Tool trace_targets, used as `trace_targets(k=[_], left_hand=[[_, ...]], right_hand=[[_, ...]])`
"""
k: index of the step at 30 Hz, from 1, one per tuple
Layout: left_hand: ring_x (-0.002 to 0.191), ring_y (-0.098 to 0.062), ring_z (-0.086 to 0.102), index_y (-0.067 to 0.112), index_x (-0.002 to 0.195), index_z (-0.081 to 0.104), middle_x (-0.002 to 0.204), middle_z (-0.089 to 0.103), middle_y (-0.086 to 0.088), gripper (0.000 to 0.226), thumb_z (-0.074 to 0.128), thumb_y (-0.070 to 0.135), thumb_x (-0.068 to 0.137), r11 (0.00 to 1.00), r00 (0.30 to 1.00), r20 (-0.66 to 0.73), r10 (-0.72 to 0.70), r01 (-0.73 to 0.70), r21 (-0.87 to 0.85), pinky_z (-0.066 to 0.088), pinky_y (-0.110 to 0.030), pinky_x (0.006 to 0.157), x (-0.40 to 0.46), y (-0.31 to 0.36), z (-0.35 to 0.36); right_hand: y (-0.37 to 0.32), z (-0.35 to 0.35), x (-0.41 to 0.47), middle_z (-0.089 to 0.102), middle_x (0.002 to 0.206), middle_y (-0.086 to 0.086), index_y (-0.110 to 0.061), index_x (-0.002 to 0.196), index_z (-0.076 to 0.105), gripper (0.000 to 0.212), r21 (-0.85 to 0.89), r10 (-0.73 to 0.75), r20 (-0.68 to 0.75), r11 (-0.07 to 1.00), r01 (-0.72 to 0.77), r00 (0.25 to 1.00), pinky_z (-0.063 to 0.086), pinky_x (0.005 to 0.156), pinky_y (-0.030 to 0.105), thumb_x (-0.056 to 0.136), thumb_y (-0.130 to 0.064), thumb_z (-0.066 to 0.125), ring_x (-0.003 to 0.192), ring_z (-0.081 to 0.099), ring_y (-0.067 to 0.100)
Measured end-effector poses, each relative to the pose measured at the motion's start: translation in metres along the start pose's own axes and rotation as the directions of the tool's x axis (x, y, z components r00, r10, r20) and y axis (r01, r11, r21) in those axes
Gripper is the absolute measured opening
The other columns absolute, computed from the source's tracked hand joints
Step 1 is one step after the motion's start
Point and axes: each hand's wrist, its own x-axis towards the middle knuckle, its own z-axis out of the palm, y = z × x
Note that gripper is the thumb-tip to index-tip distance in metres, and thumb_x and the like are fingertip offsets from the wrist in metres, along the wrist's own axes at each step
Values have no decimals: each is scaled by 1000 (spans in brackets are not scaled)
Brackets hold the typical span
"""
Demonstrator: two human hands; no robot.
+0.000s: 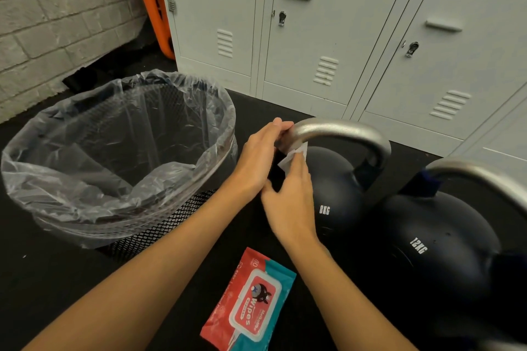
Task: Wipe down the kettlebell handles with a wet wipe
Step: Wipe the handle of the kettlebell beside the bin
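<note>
Two dark kettlebells stand on the black floor: one marked 8KG (336, 196) with a bare steel handle (342, 129), and one marked 12KG (433, 239) to its right with its own steel handle (484, 177). A white wet wipe (293, 155) is wrapped on the left leg of the 8KG handle. My left hand (262, 157) grips that leg from the left with the wipe under its fingers. My right hand (291, 196) pinches the wipe's lower end just below.
A black mesh bin (159, 225) lined with a clear plastic bag stands left of the kettlebells. A red and teal pack of wipes (251, 302) lies on the floor near me. Grey lockers (328, 37) line the back, with a brick wall (51, 17) at left.
</note>
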Motion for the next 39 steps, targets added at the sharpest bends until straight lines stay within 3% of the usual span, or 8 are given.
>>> trace_targets(k=[2,7,12,14,19,25,32,39], left_hand=[[106,0,58,31,108,63,108,66,12,34,30,34,103,1000,1000,-2,4,-4,-1,42,-22,95,0,0,0],[105,2,59,26,112,64,107,67,13,35,30,32,104,1000,1000,7,6,-6,1,43,-21,92,1,1,-1],[109,1,57,29,112,63,110,66,14,36,29,34,104,999,1000,3,15,-15,28,42,-26,98,3,-2,-2],[109,2,57,29,113,63,110,66,14,36,29,34,104,999,1000,-1,11,-11,30,42,-27,99,4,-2,-2],[106,3,58,28,111,64,106,67,15,37,28,34,104,1000,1000,4,9,-9,25,42,-24,95,4,-1,-2],[105,3,58,21,110,66,106,67,13,47,22,37,104,1000,1000,-6,-16,15,-27,41,-25,98,4,4,-3],[113,1,56,19,119,65,118,65,9,50,23,41,104,1000,999,-37,13,-13,0,40,-30,100,4,2,-3],[110,-3,59,24,112,67,112,68,8,46,25,41,103,999,1000,-15,15,-15,46,44,-37,102,3,2,-3]], right_hand=[[1,-2,5,33,152,2,-18,150,23,71,-6,13,13,1000,-13,1000,32,115,47,90,-23,61,144,25,26],[-8,-12,30,45,140,1,-16,143,37,58,44,42,2,998,-42,999,39,100,27,91,-19,61,128,46,17],[0,-8,2,20,159,0,-19,156,7,85,25,-16,80,1000,14,997,26,98,12,92,-17,63,140,31,12],[0,-9,6,23,157,-1,-19,155,10,83,39,-22,81,999,19,996,27,91,3,91,-16,63,138,33,11],[-5,-15,29,42,143,2,-18,145,32,64,51,9,70,999,-13,997,35,95,22,90,-18,64,129,45,16],[-7,-19,17,51,136,-6,-25,142,39,61,186,45,78,981,-59,996,35,93,13,87,-15,64,125,47,8],[-32,-45,29,67,111,4,-6,116,62,29,834,308,58,507,-216,950,41,103,29,88,-4,61,113,59,14],[-27,-24,13,65,119,-2,-21,128,54,44,549,213,78,806,-220,974,47,96,27,87,-7,63,111,59,7]])
